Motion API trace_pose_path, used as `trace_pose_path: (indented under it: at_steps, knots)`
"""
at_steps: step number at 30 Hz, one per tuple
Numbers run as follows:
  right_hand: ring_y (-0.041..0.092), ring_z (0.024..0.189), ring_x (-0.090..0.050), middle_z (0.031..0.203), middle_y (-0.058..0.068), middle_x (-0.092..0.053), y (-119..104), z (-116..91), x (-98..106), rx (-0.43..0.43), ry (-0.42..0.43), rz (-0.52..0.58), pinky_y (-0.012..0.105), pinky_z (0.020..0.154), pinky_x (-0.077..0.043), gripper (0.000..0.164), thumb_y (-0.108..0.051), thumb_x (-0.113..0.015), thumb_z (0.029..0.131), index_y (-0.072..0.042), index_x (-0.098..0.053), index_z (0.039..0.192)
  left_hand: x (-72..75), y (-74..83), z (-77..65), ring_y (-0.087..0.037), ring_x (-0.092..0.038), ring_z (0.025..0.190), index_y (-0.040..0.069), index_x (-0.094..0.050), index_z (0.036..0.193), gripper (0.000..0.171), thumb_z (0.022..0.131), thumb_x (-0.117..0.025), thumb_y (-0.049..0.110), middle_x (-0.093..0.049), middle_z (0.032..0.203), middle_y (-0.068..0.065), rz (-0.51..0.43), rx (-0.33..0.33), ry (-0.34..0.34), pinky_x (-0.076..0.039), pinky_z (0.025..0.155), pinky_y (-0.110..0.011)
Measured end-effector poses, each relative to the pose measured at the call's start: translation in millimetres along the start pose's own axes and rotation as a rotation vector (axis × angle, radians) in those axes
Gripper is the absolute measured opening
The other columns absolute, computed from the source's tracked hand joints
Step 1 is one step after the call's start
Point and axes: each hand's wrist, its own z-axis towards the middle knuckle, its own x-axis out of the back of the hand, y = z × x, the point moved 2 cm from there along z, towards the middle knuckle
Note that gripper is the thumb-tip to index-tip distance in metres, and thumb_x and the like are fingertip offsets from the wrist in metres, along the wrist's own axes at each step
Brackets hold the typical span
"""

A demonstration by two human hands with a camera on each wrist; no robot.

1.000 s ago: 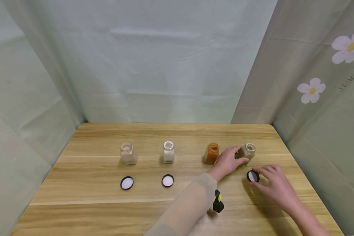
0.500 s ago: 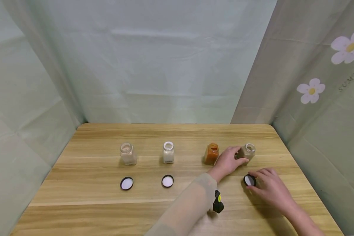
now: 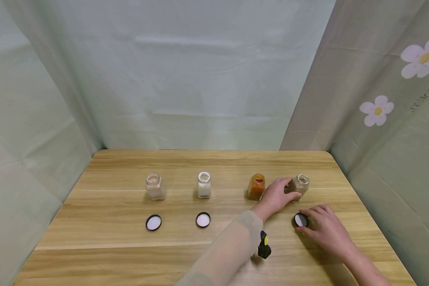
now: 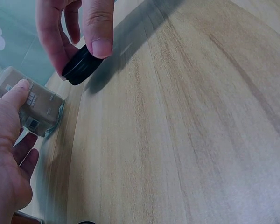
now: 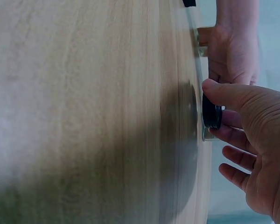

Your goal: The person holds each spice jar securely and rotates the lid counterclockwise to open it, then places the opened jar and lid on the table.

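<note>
My left hand (image 3: 277, 195) grips an open glass jar (image 3: 302, 186) of grey-brown powder, thumb and fingers on opposite sides. The jar stands at the right end of a row on the wooden table. My right hand (image 3: 327, 229) pinches a round black lid (image 3: 301, 220) between thumb and fingers, in front of that jar. The lid's white inside faces the head camera. In the left wrist view the lid (image 4: 81, 65) is tilted, its lower edge close to the wood; whether it touches I cannot tell. The right wrist view shows the lid (image 5: 211, 112) edge-on, hiding most of the jar.
An uncapped jar of orange powder (image 3: 256, 187) stands just left of my left hand. Farther left are a jar of white grains (image 3: 204, 186) and a jar of pale powder (image 3: 155, 187). Two lids (image 3: 203, 219) lie white side up before them. A black device (image 3: 264, 246) sits by my left wrist.
My right hand has moved left and slightly toward me, carrying the lid with it. My left hand stays on the jar, and the other jars and lids have not moved.
</note>
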Motion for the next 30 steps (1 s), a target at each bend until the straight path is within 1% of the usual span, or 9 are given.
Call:
trace_pose_path:
  at_steps: [6,11,16,24,30]
  knots:
    - [0.025,0.102,-0.056,0.103,0.001,-0.072,-2.0,0.3,-1.4,-0.015,-0.034,0.014,0.047,0.086,-0.047,0.05,-0.028,-0.095,0.071,-0.008,-0.076,0.113,-0.3,-0.2,0.1,-0.005,-0.055,0.125,0.022,-0.059,0.145,0.058,0.094,-0.072,0.047,-0.059,0.14,0.007,0.012,0.01,-0.001,-0.044,0.103,-0.023]
    - [0.025,0.102,-0.056,0.103,0.001,-0.071,-3.2,-0.2,-4.7,-0.009,-0.053,0.012,0.047,0.087,-0.047,0.048,-0.029,-0.094,0.071,-0.009,-0.077,0.111,-0.2,-0.5,0.1,-0.005,-0.055,0.124,0.022,-0.059,0.144,0.058,0.094,-0.073,0.047,-0.06,0.139,0.007,0.01,0.008,-0.001,-0.044,0.103,-0.024]
    - [0.026,0.103,-0.056,0.105,0.001,-0.071,-3.4,-0.8,-6.4,-0.032,-0.079,0.028,0.048,0.088,-0.047,0.046,-0.029,-0.093,0.073,-0.01,-0.077,0.112,0.5,0.1,-0.3,-0.005,-0.056,0.123,0.023,-0.059,0.144,0.057,0.094,-0.072,0.047,-0.06,0.137,0.008,0.0,0.007,-0.003,-0.045,0.102,-0.024]
    - [0.025,0.103,-0.056,0.106,0.002,-0.071,-4.1,-1.3,-7.1,-0.041,-0.075,0.039,0.047,0.087,-0.048,0.045,-0.028,-0.093,0.074,-0.009,-0.077,0.112,0.5,-0.5,-0.4,-0.004,-0.056,0.121,0.022,-0.058,0.145,0.058,0.095,-0.072,0.047,-0.06,0.137,0.007,-0.009,0.008,-0.002,-0.046,0.101,-0.024]
    - [0.025,0.103,-0.055,0.106,0.001,-0.07,-4.3,-2.2,-6.9,-0.055,-0.07,0.055,0.047,0.087,-0.048,0.045,-0.028,-0.093,0.074,-0.01,-0.077,0.112,0.0,0.4,-1.3,-0.004,-0.055,0.123,0.022,-0.059,0.143,0.056,0.095,-0.073,0.046,-0.06,0.137,0.008,-0.018,0.005,0.001,-0.045,0.101,-0.025]
